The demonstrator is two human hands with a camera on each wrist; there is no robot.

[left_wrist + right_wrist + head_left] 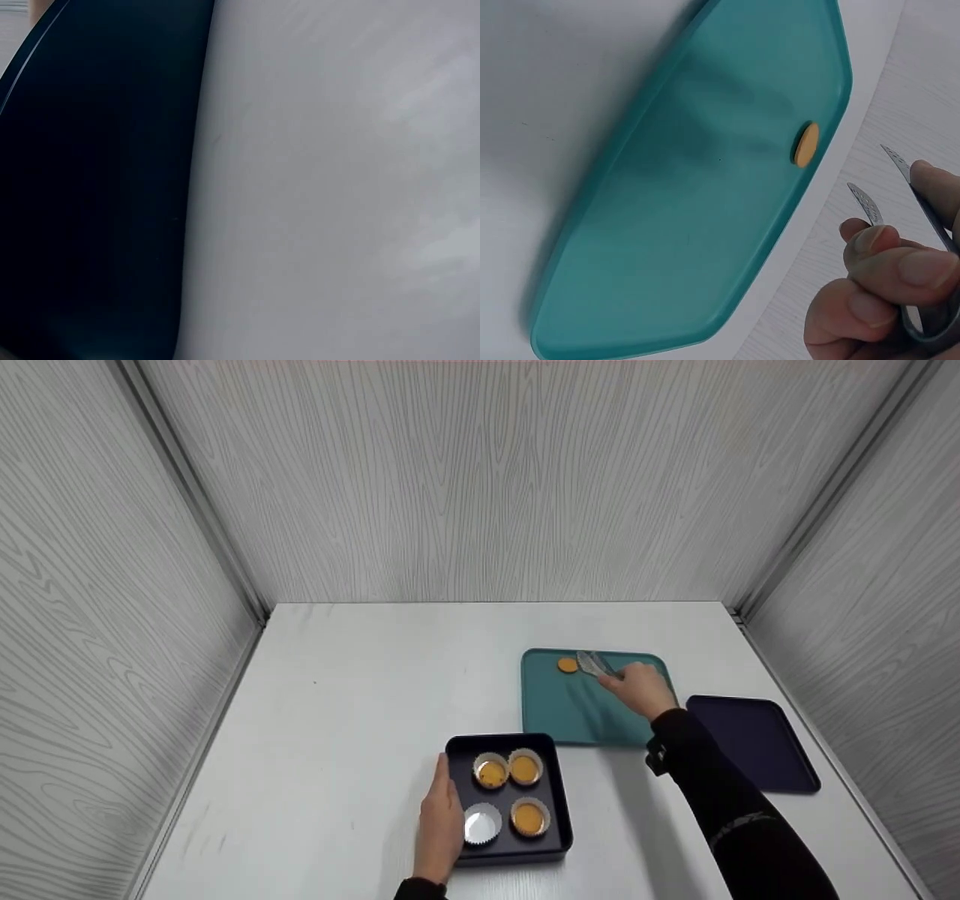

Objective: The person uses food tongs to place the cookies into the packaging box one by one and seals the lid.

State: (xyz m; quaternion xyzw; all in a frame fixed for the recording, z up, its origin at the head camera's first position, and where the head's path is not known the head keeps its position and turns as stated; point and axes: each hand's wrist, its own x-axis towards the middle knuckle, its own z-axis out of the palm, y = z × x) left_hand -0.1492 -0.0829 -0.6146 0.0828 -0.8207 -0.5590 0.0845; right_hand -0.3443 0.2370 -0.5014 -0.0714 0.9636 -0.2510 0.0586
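Observation:
My left hand (440,829) rests with straight fingers along the left side of a dark square baking pan (559,802). In the left wrist view the pan's dark wall (97,187) fills the left part. Several white paper baking cups stand in the pan; three hold orange discs, and the front left cup (481,823) is empty. My right hand (643,688) grips metal tongs (587,661) over the back of a teal tray (551,705). The tong tips (866,202) are spread apart, holding nothing, near a flat orange disc (806,145) on the tray.
A dark, shallow rectangular tray (750,742) lies on the right of the white table (337,720), under part of my right sleeve. Grey wood-patterned panels (480,495) stand at the back and on both sides.

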